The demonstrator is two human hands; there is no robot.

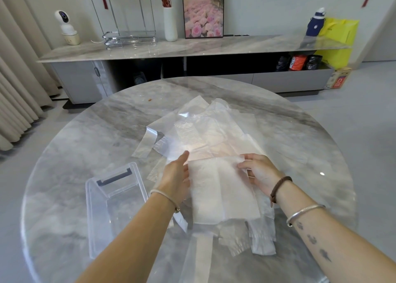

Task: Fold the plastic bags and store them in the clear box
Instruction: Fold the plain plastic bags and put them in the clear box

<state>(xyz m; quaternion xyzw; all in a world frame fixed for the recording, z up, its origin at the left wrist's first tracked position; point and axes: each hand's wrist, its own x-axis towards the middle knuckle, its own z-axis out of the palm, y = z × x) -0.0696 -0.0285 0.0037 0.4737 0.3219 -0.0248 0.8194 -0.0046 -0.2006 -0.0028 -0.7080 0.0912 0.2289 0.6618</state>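
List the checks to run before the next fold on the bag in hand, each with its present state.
1. The right hand pinches the folded bag at its upper right corner: ok.
2. The left hand grips the bag's left edge: cannot tell, its fingers are hidden behind the plastic.
3. The folded bag forms a flat, straight-edged rectangle: ok.
4. The clear box stands open-topped beside the left forearm: ok.
5. All other bags are folded: not ok, a loose pile lies spread on the table.
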